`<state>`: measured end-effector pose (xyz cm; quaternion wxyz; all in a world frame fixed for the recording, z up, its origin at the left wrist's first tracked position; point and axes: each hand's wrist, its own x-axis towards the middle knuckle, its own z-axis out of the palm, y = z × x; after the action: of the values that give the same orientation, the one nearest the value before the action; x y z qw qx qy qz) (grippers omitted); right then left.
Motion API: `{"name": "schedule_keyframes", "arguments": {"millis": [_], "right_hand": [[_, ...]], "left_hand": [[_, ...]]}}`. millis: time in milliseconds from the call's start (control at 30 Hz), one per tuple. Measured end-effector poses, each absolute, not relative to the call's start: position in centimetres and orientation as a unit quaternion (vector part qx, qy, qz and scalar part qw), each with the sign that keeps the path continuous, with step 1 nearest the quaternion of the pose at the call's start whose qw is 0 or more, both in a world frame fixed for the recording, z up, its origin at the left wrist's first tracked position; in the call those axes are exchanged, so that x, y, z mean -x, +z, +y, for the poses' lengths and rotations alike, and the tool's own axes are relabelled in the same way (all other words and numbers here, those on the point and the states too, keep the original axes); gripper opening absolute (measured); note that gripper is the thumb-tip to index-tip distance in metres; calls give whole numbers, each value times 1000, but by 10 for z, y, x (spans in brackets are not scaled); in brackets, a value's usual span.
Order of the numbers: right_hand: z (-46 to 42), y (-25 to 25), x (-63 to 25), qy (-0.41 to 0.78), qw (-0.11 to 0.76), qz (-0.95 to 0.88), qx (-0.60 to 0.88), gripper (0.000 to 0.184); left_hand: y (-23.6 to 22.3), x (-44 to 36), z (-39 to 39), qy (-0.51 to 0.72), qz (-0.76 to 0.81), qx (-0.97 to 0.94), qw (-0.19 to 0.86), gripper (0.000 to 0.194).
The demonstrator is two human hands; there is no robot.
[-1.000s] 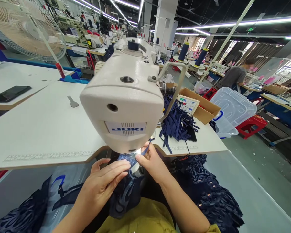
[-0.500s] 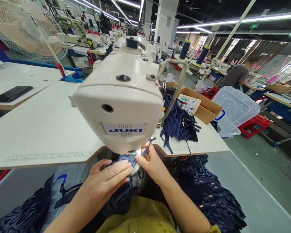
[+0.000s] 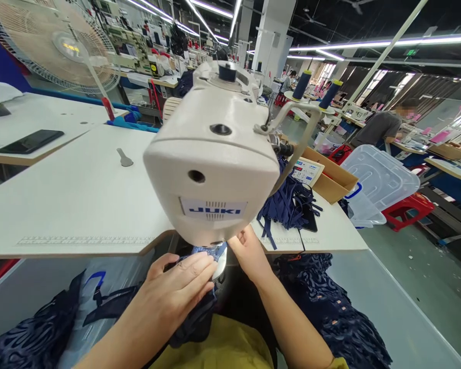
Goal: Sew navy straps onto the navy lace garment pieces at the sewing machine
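Observation:
A white JUKI sewing machine head [image 3: 211, 174] stands in front of me and covers the needle area. My left hand [image 3: 186, 279] lies with fingers stretched flat over navy patterned fabric [image 3: 195, 312] on the small machine bed [image 3: 220, 266]. Its thumb is apart from the fingers. Close to the right of the needle area, my right hand [image 3: 249, 253] is closed, fingers curled, at the end of a narrow navy strap [image 3: 220, 250]. The machine head partly hides its fingertips.
Navy straps [image 3: 286, 205] are heaped on the table's right, beside a control panel [image 3: 307, 171] and cardboard box [image 3: 334, 177]. Navy patterned pieces [image 3: 338, 312] lie at lower right, more [image 3: 38, 323] at lower left. A metal key-shaped piece [image 3: 124, 158] and phone [image 3: 30, 141] lie left.
My right hand has moved slightly up and forward, its fingertips now partly behind the machine head. My left hand has shifted a little right, over the fabric. The view has turned slightly left.

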<state>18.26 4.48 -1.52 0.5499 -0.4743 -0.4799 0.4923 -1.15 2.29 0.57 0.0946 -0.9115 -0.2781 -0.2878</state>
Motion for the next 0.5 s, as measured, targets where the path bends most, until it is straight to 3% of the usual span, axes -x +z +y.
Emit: {"name": "schedule_keyframes", "arguments": {"millis": [233,500], "right_hand": [[71,1,-184,394,482,-598,505,12],[76,6,-177,360,473,-636,491,27]], "left_hand": [[7,-13,12,-343,-356,860,126,23],[2,-20,8,-334,-388,847,146,23]]}}
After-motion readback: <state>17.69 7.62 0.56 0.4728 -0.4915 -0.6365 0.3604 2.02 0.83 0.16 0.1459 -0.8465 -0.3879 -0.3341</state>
